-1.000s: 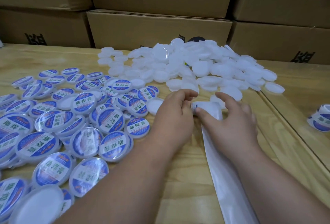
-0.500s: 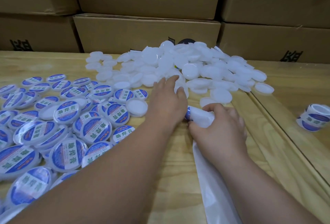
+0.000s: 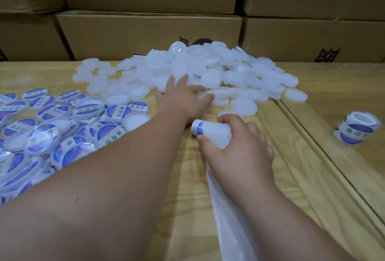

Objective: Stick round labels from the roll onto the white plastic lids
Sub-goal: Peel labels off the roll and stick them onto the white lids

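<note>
A heap of plain white plastic lids (image 3: pixel 208 71) lies at the back middle of the wooden table (image 3: pixel 187 177). My left hand (image 3: pixel 184 99) stretches forward with fingers spread, its fingertips on the lids at the heap's near edge. My right hand (image 3: pixel 235 146) grips the label strip (image 3: pixel 210 132), which bends over at its front end where a blue label edge shows. The strip's shiny white backing (image 3: pixel 229 219) trails toward me under my right forearm. Labelled lids (image 3: pixel 62 131) with blue and white stickers cover the left of the table.
A second label roll (image 3: pixel 357 129) stands on the right part of the table, beyond a dark seam (image 3: pixel 325 152) between two boards. Stacked cardboard boxes (image 3: pixel 150 33) form a wall along the far edge, right behind the heap.
My left hand left the label strip and reached forward onto the white lids. My right hand kept hold of the strip. The view shifted forward.
</note>
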Action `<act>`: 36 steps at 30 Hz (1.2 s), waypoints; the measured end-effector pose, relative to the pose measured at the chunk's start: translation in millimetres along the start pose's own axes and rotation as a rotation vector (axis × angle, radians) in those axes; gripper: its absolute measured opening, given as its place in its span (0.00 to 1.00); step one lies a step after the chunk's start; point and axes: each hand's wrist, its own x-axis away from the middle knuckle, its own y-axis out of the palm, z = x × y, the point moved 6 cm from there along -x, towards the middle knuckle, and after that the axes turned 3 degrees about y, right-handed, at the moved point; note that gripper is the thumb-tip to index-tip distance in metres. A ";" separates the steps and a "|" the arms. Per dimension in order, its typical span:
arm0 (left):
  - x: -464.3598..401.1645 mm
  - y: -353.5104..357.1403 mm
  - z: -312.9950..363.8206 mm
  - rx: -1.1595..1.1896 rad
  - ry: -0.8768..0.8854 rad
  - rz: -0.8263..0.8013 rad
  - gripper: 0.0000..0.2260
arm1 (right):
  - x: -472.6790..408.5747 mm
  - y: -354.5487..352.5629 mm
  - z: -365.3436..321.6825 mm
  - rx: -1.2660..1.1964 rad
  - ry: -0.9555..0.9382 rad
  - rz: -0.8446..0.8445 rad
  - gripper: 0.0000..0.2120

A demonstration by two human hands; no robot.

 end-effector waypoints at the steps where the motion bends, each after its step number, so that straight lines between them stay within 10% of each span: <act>1: 3.3 -0.6 1.8 0.001 0.022 -0.007 0.26 | 0.3 0.6 -1.0 0.010 -0.006 -0.008 0.25; 11: 49.0 -9.6 16.1 0.189 0.181 0.023 0.12 | 0.2 4.3 -6.0 0.066 -0.030 -0.093 0.22; 36: 209.4 -48.1 7.9 0.176 0.095 0.249 0.19 | 52.8 -32.1 6.4 -0.188 -0.002 -0.226 0.25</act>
